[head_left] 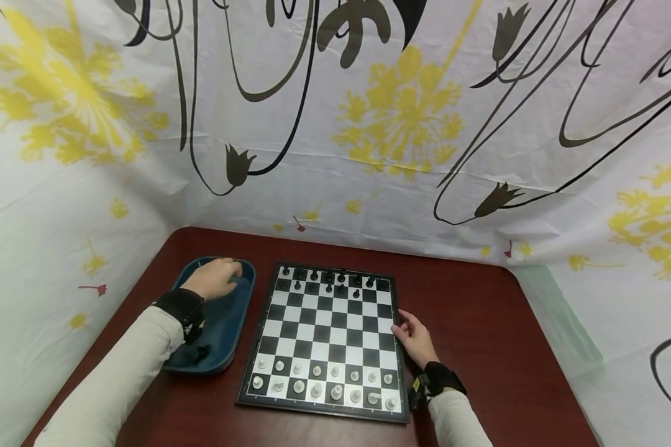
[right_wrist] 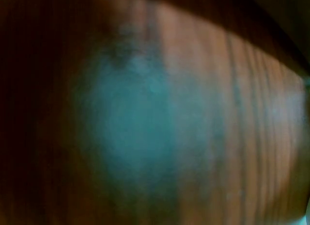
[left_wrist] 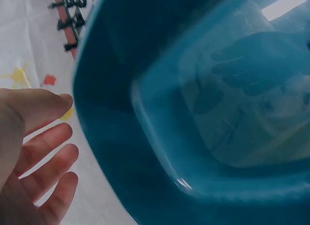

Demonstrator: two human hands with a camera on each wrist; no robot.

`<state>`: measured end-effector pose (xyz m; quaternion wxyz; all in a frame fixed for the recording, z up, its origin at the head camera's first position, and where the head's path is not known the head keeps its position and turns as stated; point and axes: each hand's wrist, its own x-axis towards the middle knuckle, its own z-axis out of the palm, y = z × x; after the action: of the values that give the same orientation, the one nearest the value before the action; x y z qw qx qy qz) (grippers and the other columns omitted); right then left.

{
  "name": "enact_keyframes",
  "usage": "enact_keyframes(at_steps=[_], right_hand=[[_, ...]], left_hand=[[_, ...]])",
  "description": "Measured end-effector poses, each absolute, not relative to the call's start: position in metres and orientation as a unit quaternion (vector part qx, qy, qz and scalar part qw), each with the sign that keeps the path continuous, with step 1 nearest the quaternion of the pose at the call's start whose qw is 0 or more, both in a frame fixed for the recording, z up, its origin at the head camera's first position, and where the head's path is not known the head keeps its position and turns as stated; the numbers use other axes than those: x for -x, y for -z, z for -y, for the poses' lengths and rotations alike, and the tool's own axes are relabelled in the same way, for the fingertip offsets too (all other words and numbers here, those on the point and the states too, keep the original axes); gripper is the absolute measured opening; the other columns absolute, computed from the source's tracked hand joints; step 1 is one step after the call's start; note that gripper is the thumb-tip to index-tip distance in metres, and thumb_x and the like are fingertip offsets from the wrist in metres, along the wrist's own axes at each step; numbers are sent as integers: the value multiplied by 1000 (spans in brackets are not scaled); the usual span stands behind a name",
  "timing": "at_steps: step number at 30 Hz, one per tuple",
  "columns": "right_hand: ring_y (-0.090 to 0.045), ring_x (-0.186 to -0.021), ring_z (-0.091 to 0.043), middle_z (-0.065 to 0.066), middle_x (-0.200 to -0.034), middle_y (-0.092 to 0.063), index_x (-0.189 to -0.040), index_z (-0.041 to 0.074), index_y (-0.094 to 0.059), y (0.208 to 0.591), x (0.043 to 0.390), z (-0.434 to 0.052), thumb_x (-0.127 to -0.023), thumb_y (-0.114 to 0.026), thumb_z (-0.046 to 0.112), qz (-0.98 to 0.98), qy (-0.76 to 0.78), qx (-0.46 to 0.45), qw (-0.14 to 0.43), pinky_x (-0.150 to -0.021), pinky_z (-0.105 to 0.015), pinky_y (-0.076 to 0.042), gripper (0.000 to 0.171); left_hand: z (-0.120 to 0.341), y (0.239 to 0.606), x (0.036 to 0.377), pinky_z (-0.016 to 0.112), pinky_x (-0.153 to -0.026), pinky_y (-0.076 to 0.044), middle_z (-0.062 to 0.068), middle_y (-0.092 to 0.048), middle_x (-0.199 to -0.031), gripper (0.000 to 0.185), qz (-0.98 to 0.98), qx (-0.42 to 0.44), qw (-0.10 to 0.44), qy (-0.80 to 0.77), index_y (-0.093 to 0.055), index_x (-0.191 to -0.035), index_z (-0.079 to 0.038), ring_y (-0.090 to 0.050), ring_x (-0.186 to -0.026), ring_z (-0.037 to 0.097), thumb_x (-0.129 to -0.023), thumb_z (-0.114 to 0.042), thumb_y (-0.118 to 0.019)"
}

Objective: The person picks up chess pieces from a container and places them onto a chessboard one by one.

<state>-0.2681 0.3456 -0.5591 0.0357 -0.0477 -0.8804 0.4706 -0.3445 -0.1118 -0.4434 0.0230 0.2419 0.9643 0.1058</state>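
Observation:
My left hand (head_left: 214, 279) hovers over the far end of a blue plastic tray (head_left: 223, 326), fingers loosely bent. In the left wrist view the thumb and fingers stand apart with nothing between them, beside the tray wall (left_wrist: 104, 113). A dark chess piece (head_left: 202, 352) lies at the tray's near end. Right of the tray lies a chessboard (head_left: 331, 319). White chess pieces (head_left: 336, 392) fill its two near rows; black chess pieces (head_left: 329, 279) stand in the far rows. My right hand (head_left: 416, 341) rests against the board's right edge. The blurred right wrist view hides its fingers.
The board and tray are on a dark red-brown table (head_left: 481, 347) with rounded far corners. A white cloth (head_left: 313, 205) printed with yellow and grey flowers hangs behind and beside it. A strip of pale green tape (head_left: 570, 316) is on the cloth at right.

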Motion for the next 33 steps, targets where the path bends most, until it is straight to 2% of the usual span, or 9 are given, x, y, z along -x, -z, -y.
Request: enact_keyframes(at_steps=[8, 19, 22, 27, 33], right_hand=[[-45, -62, -10, -4, -73, -51, -124, 2, -51, 561, 269, -345, -84, -64, 15, 881, -470, 37, 45, -59, -22, -37, 44], [-45, -63, -10, -5, -73, -52, -127, 3, -48, 560, 268, -346, -85, -62, 18, 886, -461, 34, 29, -61, -22, -36, 47], [-44, -63, -10, -5, -73, -52, -127, 3, -48, 559, 267, -346, -85, -62, 17, 887, -460, 33, 29, -60, -22, -36, 46], [-45, -63, -10, -5, -73, -52, -127, 4, -49, 560, 267, -346, -85, -63, 17, 887, -460, 35, 32, -60, -22, -36, 46], [-45, -64, -11, -5, -74, -52, -127, 4, -48, 560, 267, -346, -86, -62, 18, 885, -464, 37, 25, -61, -23, -36, 47]], left_hand=[[147, 448, 330, 39, -68, -47, 12, -58, -95, 23, -965, -235, 25, -112, -60, -102, -1, -58, -83, 26, -81, -9, -65], [161, 459, 306, 39, -69, -47, 10, -59, -92, 22, -964, -237, 48, -113, -61, -98, -2, -58, -82, 24, -79, -10, -67], [160, 465, 302, 38, -68, -48, 10, -59, -92, 24, -960, -244, 70, -119, -61, -99, -2, -58, -83, 25, -77, -11, -69], [157, 477, 297, 38, -68, -48, 5, -60, -91, 32, -946, -256, 149, -128, -60, -99, -6, -58, -83, 22, -72, -13, -74], [155, 486, 288, 34, -62, -46, 2, -57, -83, 34, -936, -240, 207, -153, -59, -97, -8, -53, -73, 16, -68, -9, -77]])
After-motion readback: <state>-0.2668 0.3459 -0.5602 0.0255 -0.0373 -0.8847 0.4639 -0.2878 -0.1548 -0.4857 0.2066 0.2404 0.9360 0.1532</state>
